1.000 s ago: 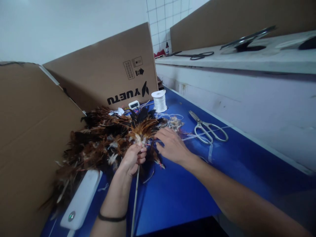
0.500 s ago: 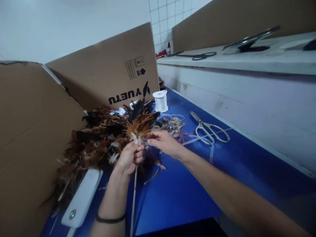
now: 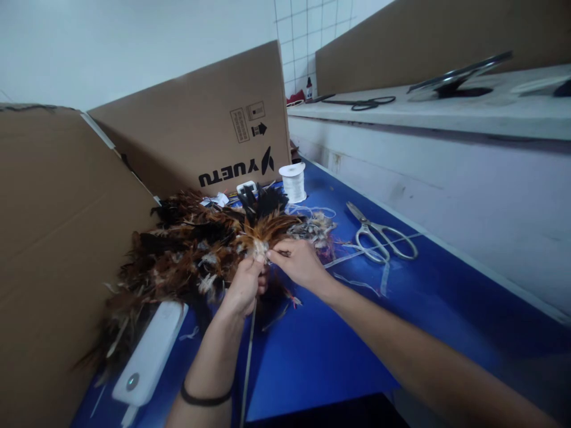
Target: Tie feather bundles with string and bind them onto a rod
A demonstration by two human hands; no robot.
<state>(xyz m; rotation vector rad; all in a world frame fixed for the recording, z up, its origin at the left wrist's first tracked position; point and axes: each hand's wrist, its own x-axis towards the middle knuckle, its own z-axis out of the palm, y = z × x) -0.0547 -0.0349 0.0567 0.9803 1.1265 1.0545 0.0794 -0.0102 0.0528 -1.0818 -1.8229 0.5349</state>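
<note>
My left hand (image 3: 247,284) is closed round the base of a bunch of brown and black feathers (image 3: 267,224), whose pale fluffy ends show above the thumb. A thin pale stick (image 3: 248,362) runs down from below this hand toward the lower edge. With thumb and fingers pinched, my right hand (image 3: 298,261) touches the same fluffy base from the right. Its fingertips partly hide what they pinch. Behind and left of the hands lies a heap of loose feathers (image 3: 173,255), and a smaller greyish tuft (image 3: 314,229) lies beyond my right hand.
Metal scissors (image 3: 379,233) lie on the blue table (image 3: 321,351) at the right, with white ribbon across them. A spool of white ribbon (image 3: 293,184) stands at the back. A white power bank (image 3: 151,356) lies front left. Cardboard boxes (image 3: 187,125) wall the left and back.
Both hands and the feather bunch have shifted slightly right. The feathers now fan lower and more to the right. The right fingertips have come closer to the left thumb. The view has tilted a little.
</note>
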